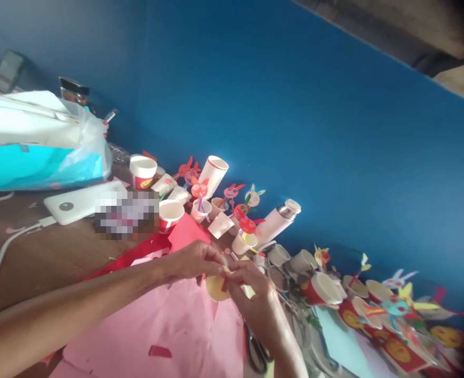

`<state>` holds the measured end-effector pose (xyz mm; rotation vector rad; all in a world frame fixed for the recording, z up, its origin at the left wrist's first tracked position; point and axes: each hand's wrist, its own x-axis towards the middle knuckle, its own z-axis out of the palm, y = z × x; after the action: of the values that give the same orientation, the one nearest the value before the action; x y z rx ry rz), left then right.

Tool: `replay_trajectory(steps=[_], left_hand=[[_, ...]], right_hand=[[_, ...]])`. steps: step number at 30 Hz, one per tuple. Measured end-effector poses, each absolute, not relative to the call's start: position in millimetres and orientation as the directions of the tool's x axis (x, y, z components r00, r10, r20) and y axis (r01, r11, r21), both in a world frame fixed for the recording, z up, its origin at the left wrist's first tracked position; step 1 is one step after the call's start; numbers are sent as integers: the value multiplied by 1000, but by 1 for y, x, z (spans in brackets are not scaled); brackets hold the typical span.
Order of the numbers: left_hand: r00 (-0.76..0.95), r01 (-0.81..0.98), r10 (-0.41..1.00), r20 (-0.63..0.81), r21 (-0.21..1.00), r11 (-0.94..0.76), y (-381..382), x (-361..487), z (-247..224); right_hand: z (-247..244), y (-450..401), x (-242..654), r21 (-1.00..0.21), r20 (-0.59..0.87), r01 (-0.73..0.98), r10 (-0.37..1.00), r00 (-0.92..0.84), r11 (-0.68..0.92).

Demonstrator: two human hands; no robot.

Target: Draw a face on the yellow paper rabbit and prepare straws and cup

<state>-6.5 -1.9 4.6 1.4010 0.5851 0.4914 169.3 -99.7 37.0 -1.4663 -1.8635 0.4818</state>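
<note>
Both hands meet over pink paper (168, 320) on the table. My left hand (202, 261) pinches the upper edge of a round yellow paper piece (217, 288). On the piece's right side, the fingers of my right hand (253, 286) are closed, also holding it. A small red bit shows on the yellow piece beside my right fingers. Below my left forearm a small red paper scrap (160, 351) lies on the pink paper. Black-handled scissors (256, 353) rest partly under my right wrist.
Paper cups (171, 212) with paper animal faces stand behind the hands, near a thermos (275, 223). More decorated cups (397, 349) crowd the right. A white power bank (72, 203), its cable and a blue bag (38, 165) are at left. A blue wall rises behind.
</note>
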Motion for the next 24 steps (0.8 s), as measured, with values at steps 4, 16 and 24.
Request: replay_trajectory(steps=[4, 16, 24], left_hand=[[677, 14, 732, -74, 996, 87, -1, -6, 9], [661, -25, 748, -67, 994, 111, -9, -6, 16], [606, -38, 789, -103, 987, 158, -20, -4, 21]], right_hand=[[35, -95, 173, -798, 263, 557, 965, -22, 230], [33, -94, 161, -825, 316, 533, 935, 163, 186], [30, -79, 173, -987, 159, 93, 902, 401, 133]])
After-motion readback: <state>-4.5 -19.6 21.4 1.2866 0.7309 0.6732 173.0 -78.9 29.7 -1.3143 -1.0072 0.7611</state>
